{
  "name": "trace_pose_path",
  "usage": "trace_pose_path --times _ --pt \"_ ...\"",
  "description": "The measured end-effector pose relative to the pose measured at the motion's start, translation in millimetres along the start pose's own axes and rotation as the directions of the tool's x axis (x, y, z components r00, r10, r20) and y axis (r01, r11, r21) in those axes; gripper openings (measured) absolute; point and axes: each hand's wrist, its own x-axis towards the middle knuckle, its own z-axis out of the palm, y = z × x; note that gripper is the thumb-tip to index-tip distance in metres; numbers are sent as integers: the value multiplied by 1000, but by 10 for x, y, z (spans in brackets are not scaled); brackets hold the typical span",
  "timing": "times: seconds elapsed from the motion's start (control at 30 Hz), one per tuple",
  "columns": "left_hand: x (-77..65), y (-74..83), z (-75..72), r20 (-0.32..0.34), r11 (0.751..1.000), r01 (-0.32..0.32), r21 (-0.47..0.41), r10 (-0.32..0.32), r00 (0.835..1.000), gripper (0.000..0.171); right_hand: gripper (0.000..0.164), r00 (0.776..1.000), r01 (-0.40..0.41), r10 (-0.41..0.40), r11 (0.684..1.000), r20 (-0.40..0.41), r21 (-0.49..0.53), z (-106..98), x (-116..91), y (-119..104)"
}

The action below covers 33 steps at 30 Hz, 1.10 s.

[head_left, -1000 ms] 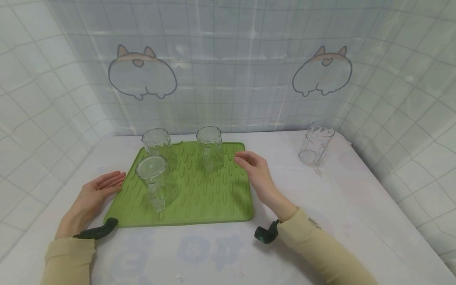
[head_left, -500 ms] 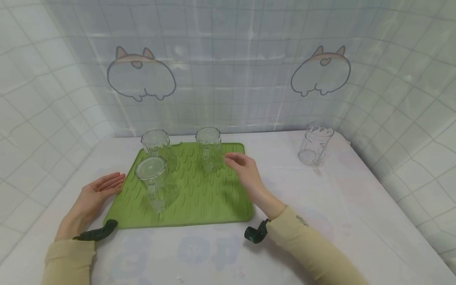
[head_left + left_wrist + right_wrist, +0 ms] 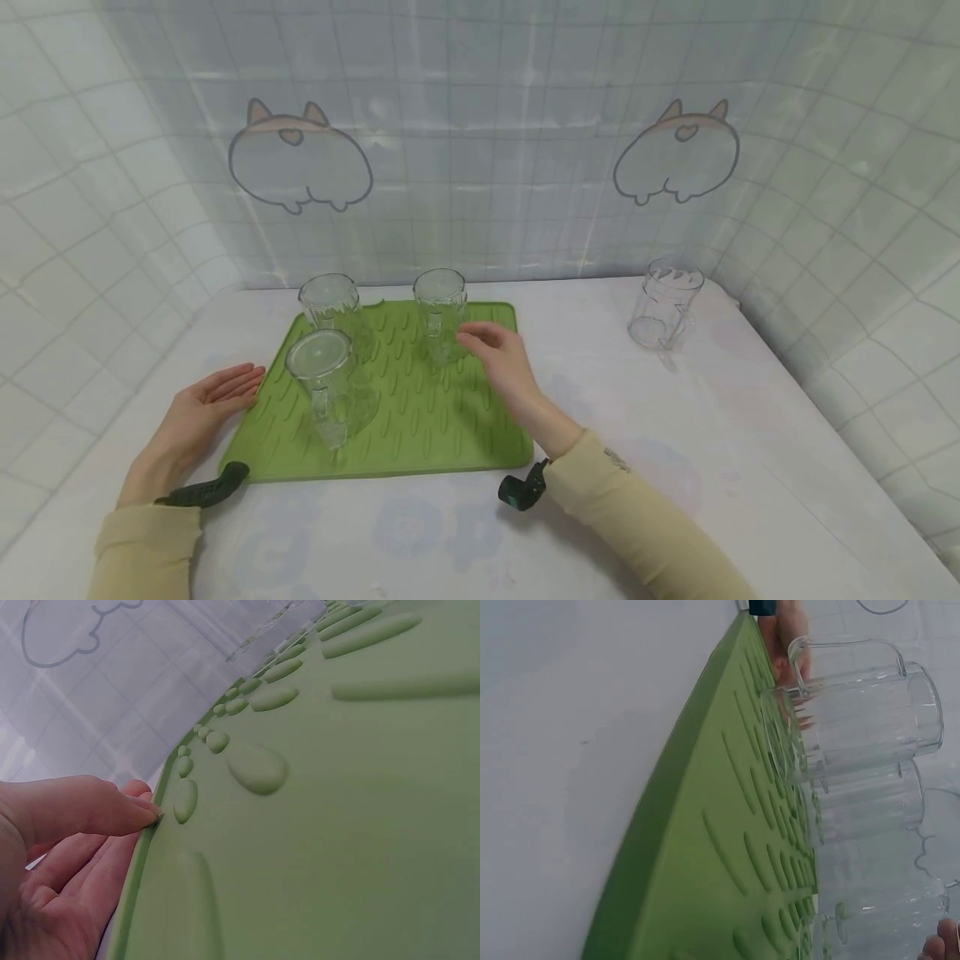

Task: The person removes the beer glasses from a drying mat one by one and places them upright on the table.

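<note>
On the green ribbed mat (image 3: 420, 425) stand 3 clear glass mugs with handles. The front left mug (image 3: 319, 357) is upside down, its base on top. Behind it is the rear left mug (image 3: 329, 298), and the rear right mug (image 3: 440, 300) is farther across. My right hand (image 3: 506, 371) hovers over the mat, loosely bent fingers close beside the rear right mug; contact cannot be told. In the right wrist view, fingertips (image 3: 943, 941) show near that mug. My left hand (image 3: 204, 408) rests at the mat's left edge, fingers fairly straight, thumb (image 3: 131, 814) touching the rim.
Another clear glass mug (image 3: 663, 308) stands on the white table (image 3: 615, 392) at the far right, off the mat. Tiled sheeting (image 3: 487, 167) with cartoon animal drawings closes off the back and both sides. Dark wrist-camera mounts (image 3: 522, 487) sit by both cuffs.
My right hand has moved left over the mat, closer to the rear right mug. The left hand and all the mugs have stayed in place.
</note>
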Motion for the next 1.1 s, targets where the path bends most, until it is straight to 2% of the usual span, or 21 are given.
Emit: trace_pose_path --times 0.77,1.1 --pt "20 -26 23 -13 1000 -12 -10 12 1000 75 31 1000 -6 5 1000 18 15 244 100 133" --pt "2 -30 15 -17 1000 -10 -18 9 1000 76 28 999 22 -23 999 38 26 317 134 143"
